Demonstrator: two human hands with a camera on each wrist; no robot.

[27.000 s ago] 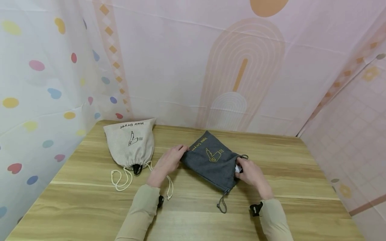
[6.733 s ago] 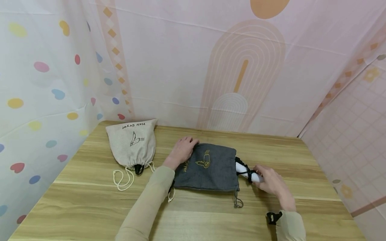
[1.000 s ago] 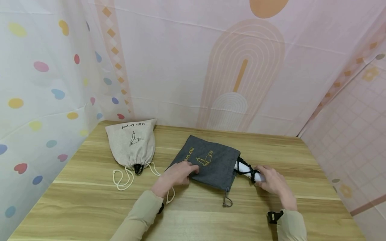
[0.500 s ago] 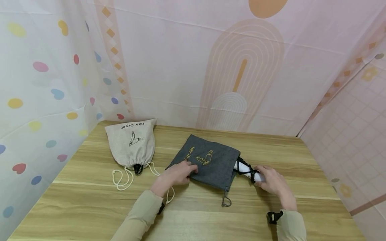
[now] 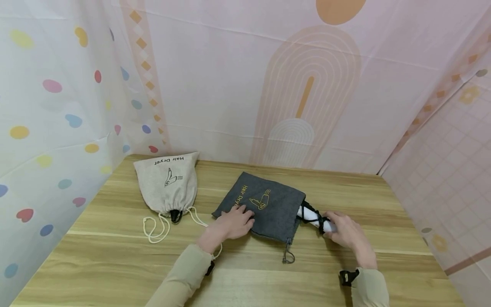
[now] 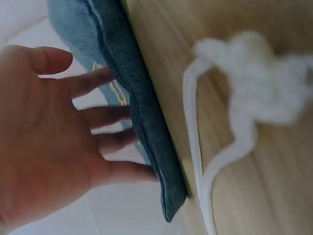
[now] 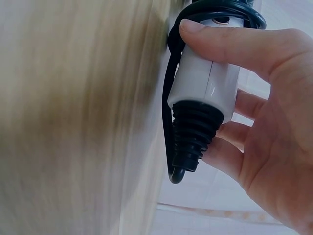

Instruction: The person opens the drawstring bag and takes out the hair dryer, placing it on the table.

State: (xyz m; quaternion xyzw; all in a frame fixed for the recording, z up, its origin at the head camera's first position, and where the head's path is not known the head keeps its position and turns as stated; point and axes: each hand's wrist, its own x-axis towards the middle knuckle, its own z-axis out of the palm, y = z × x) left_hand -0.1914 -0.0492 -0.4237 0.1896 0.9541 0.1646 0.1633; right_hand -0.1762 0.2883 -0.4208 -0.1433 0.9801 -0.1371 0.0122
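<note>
A dark grey drawstring bag (image 5: 278, 209) with yellow "Hair Dryer" print lies on the table, its mouth facing right. Out of that mouth sticks the white handle of a hair dryer (image 5: 310, 215), wound with black cord; the rest is hidden inside. My right hand (image 5: 347, 230) grips the handle's end, thumb on one side and fingers on the other, beside the black ribbed cord sleeve (image 7: 198, 129). My left hand (image 5: 234, 224) lies over the bag's near-left edge; in the left wrist view its fingers are straight and spread against the cloth.
A beige drawstring bag (image 5: 168, 183) with the same print lies at the back left, a black ribbed piece (image 5: 176, 215) showing at its mouth. Its white drawstrings (image 5: 155, 230) trail on the wooden table (image 5: 261, 281), one near my left wrist. Patterned curtains (image 5: 215, 85) stand behind and at the sides.
Half a second ago my left fingers were curled at the bag's near edge; now they spread over it. Since 27 seconds ago, the handle has come out of the bag's mouth in my right hand.
</note>
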